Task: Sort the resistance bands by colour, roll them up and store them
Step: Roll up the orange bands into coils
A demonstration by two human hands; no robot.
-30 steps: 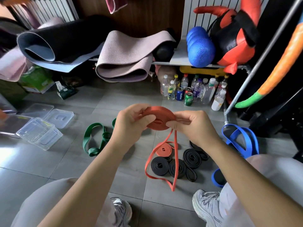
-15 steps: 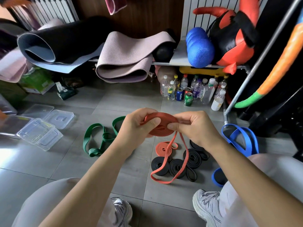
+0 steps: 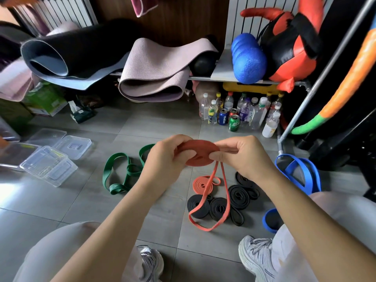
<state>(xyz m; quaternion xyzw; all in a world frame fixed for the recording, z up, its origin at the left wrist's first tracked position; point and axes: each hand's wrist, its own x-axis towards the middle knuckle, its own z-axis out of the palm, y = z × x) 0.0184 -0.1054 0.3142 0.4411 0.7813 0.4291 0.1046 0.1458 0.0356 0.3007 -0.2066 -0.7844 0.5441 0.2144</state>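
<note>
Clear plastic boxes (image 3: 48,165) sit on the floor (image 3: 91,200), well left of my grip. Nearer, below and left of my left hand (image 3: 162,159), a green band (image 3: 120,176) lies loose and unrolled. My left grip is closed on the orange band (image 3: 200,152), with the thumb on the flat face of its coil and the fingers curled behind. My right hand (image 3: 244,157) pinches the same coil at its right edge, the grip narrow on the strap. Between the two grips the coil is held in the air, face towards me. From under it the unrolled tail hangs down in a long loop. Below the grip an orange roll (image 3: 203,185) lies on the floor, with several black rolls (image 3: 218,206) just beside it, touching one another. Right of my right grip, a blue band (image 3: 299,174) lies unrolled.
</note>
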